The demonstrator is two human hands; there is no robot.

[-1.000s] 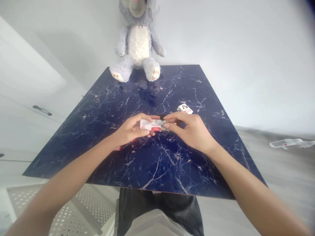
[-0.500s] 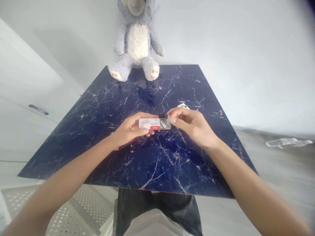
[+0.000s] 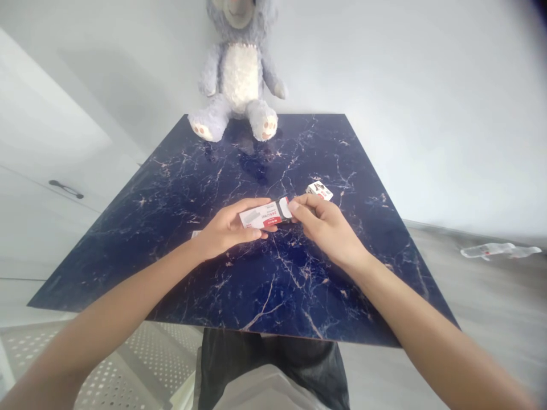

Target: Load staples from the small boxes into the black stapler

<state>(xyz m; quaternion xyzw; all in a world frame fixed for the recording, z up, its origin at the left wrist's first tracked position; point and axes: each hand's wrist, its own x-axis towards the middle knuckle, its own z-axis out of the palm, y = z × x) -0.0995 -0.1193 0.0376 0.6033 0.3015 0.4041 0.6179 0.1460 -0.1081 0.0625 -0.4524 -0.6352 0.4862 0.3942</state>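
My left hand (image 3: 226,228) is closed around a small white and red box (image 3: 261,215), held just above the dark blue marble table (image 3: 179,188). My right hand (image 3: 322,225) pinches the box's right end, where a white flap (image 3: 285,208) shows at my fingertips. A second small white box (image 3: 319,190) lies on the table just beyond my right hand. A small white thing (image 3: 195,233) peeks out beside my left wrist; I cannot make out what it is.
A grey and white plush toy (image 3: 237,74) sits at the table's far edge against the white wall. A white cabinet with a dark handle (image 3: 65,188) stands to the left. A clear plastic bottle (image 3: 496,250) lies on the floor at right.
The box's right end stood pulled open half a second ago; now the flap is pressed against that end under my right fingers. The second small box shows again behind my right hand.
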